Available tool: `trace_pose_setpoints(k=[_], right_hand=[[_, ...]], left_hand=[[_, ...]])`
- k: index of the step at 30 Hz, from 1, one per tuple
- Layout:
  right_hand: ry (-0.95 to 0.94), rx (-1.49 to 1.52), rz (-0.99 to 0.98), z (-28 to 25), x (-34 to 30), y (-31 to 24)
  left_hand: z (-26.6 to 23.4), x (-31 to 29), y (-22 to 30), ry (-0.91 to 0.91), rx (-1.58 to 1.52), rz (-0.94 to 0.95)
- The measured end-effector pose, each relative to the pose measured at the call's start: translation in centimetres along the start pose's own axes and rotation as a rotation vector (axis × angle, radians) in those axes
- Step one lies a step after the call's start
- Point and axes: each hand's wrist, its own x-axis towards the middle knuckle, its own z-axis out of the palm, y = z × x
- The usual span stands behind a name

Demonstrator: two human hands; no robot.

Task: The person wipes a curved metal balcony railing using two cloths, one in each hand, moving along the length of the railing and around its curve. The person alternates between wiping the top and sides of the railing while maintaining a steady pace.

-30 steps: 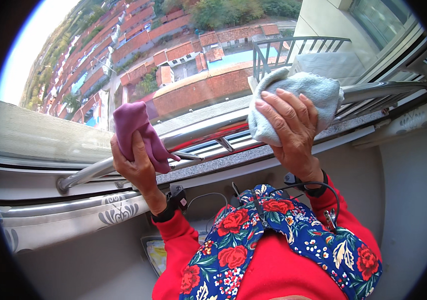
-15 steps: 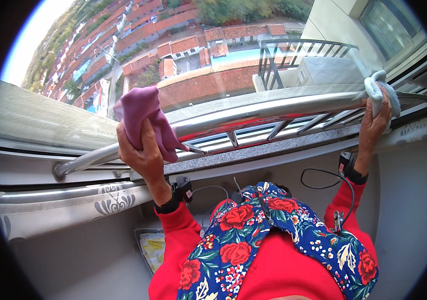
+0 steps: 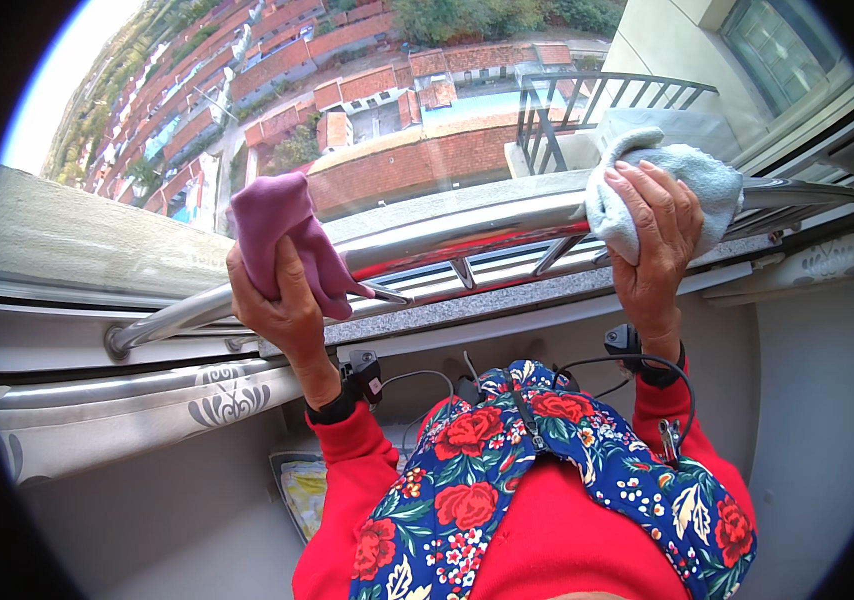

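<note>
A shiny metal railing point(image 3: 467, 232) runs across in front of me at a window. My left hand point(image 3: 282, 305) is closed around a purple cloth point(image 3: 282, 228), at the railing's left part; the cloth hides the bar behind it. Toward the right, my right hand point(image 3: 655, 225) presses a pale blue cloth point(image 3: 715, 190) over the top bar, its fingers lying bent across the fabric. The cloth covers that stretch of rail, and part of it sticks up above the fingers.
Below the railing is a speckled stone sill point(image 3: 427, 322). Patterned pale trim point(image 3: 147, 410) lies at the left. A container with yellow and white contents point(image 3: 304, 490) sits low by my left arm. Outside the glass are a dark balcony railing point(image 3: 544, 150) and red roofs.
My right hand has slid left along the railing with the pale blue cloth, from the far right toward the middle. My left hand and the purple cloth have barely shifted.
</note>
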Motion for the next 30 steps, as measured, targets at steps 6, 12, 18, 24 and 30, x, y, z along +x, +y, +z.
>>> trace_pose_setpoints(k=[6,12,18,24,30], right_hand=[[-0.013,0.015,-0.028,-0.1,0.2,0.4],[0.181,-0.113,0.137,-1.7,-1.5,8.2],[0.267,-0.207,0.280,-3.3,-3.6,14.4],[0.331,-0.272,0.252,-2.9,-3.7,14.8],[0.265,-0.284,0.294,-3.5,-3.6,14.8]], left_hand=[[0.1,-0.2,-0.3,0.043,0.003,0.003],[0.1,-0.2,-0.3,0.068,0.040,0.000],[0.2,-0.5,-0.6,0.095,0.052,-0.023],[0.3,-1.0,-1.0,0.174,0.072,-0.005],[0.5,-1.2,-1.2,0.241,0.096,0.010]])
